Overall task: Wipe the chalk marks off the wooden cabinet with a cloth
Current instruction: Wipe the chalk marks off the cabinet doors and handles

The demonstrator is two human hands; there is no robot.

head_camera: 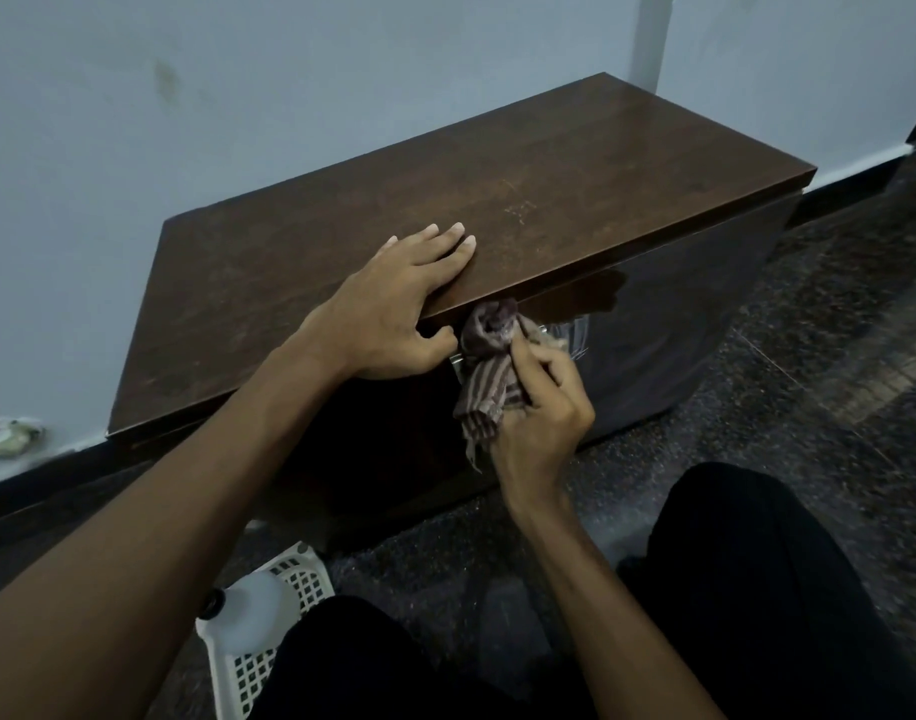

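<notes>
The cabinet (497, 163), dark brown wood, stands on a speckled floor (819, 324) against a pale wall (237, 96). The left hand (393, 309) rests on the front edge of the cabinet's top, its fingers straight and flat on the wood and its thumb tucked under the lip, holding nothing. The right hand (539, 407) has its fingers curled tight round a striped cloth (489, 356), gripping the lower part, and the bunched upper end is pressed to the cabinet's front just below the lip, right beside the left thumb. A loose tail of cloth hangs down past the wrist. Faint pale chalk marks (520, 207) show on the top, to the right of the left fingertips and apart from them. A few light streaks sit on the glossy front just right of the cloth (whether chalk or reflection, I cannot tell). At lower left a white basket (300, 574) stands on the floor with a white bottle (248, 610) lying in it. The person's legs in black trousers (757, 589) fill the lower right.
</notes>
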